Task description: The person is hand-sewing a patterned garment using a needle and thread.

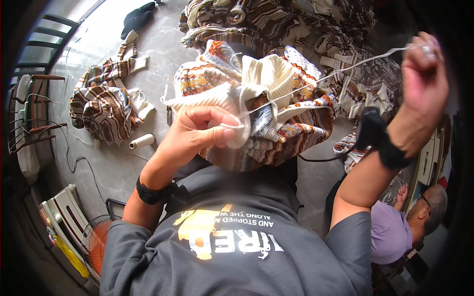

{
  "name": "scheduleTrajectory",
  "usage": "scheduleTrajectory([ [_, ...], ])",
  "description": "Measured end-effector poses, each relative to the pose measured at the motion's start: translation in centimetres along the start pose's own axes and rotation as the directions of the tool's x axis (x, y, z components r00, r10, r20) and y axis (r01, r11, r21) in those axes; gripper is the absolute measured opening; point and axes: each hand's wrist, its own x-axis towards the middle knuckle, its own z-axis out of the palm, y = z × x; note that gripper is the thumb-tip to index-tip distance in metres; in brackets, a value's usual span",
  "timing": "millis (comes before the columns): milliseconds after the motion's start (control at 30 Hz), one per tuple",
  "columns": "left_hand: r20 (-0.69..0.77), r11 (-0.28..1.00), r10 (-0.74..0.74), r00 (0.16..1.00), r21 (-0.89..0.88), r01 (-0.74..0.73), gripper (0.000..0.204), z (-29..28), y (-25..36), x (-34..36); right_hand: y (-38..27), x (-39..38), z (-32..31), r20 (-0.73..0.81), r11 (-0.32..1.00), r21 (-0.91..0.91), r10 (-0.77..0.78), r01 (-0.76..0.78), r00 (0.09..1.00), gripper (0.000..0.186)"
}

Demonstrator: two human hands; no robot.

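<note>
Brightly lit grey marbled floor (159,61)

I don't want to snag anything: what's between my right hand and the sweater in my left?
In the head view, a white thread runs from your right hand to the sweater, with heaped knitwear beyond.

glare from the upper left whitens the floor (98,44), faint haze softens mid-frame, and bent edges darken.
</note>
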Motion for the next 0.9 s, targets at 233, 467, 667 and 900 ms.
scheduleTrajectory([
  [233,-0.062,0.999,-0.044,0.997,-0.004,0.044,0.013,0.4,0.4,-0.1,14.1,-9.4,6.0,0.252,0.419,-0.900,0.267,0.123,0.930,0.011],
  [467,-0.070,0.998,-0.060,0.996,0.024,0.062,0.013,0.7,0.7,0.0,14.1,-11.1,6.6,0.205,0.225,-0.966,0.361,0.128,0.910,0.020],
  [667,-0.075,1.000,-0.021,0.997,0.018,0.022,0.013,0.7,0.2,0.0,14.2,-11.2,6.6,0.208,0.188,-0.971,0.365,0.147,0.908,0.020],
  [900,-0.061,0.999,-0.006,0.998,0.054,0.010,0.013,0.7,0.3,0.0,14.1,-11.3,6.7,0.193,0.170,-0.976,0.390,0.135,0.901,0.018],
])
